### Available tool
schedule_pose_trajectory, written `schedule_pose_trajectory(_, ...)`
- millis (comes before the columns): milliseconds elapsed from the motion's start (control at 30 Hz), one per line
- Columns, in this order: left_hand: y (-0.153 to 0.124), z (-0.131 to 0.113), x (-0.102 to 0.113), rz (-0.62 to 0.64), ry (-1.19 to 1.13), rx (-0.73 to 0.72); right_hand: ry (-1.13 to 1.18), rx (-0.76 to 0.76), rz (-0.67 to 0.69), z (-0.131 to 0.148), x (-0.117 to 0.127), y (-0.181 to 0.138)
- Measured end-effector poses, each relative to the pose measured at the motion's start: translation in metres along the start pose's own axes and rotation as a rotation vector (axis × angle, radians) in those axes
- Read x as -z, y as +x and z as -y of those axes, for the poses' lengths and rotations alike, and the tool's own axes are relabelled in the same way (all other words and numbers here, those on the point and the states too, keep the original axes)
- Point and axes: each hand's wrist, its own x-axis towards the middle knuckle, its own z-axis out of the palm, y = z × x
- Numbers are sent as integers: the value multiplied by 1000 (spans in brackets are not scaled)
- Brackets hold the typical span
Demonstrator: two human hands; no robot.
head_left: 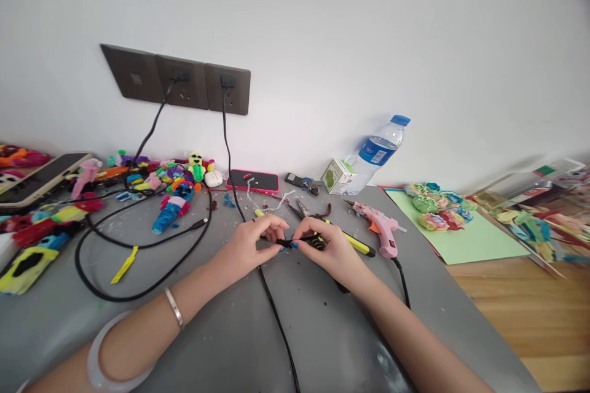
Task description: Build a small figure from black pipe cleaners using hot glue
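Note:
Over the middle of the grey table, my left hand (258, 238) and my right hand (329, 249) meet fingertip to fingertip. Between them is a small black fuzzy piece (286, 244), which looks like a pipe cleaner. Thumb and forefinger of each hand pinch it, and the fingers partly cover it. Just beyond the hands lie a pointed metal tool (302, 207) and a yellow-and-black utility knife (362, 245). The right wrist is nearest to a pink glue gun (385, 230). Below the left hand runs a black cable (275, 307).
Colourful pipe-cleaner figures (175, 206) crowd the left side, beside a looped black cable (78, 258) and a tablet-like device (46, 178). A pink-edged phone (255, 181), a small box (338, 177) and a water bottle (378, 156) stand or lie by the wall. Green paper (479, 245) bears crumpled pieces.

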Motion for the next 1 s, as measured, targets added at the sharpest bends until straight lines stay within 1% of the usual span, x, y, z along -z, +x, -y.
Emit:
schedule_pose_trajectory(367,-1,2,-1,-25,-123,25,55,-46,40,0,-4,1)
schedule_pose_trajectory(567,-1,-3,-1,-56,-128,-3,123,-95,72,1,-5,0)
schedule_pose_trajectory(767,-1,-7,0,-45,-99,-13,132,-97,95,-1,-5,0)
schedule_pose_trajectory(1000,-1,-7,2,-53,-144,39,147,-99,118,2,-3,-1)
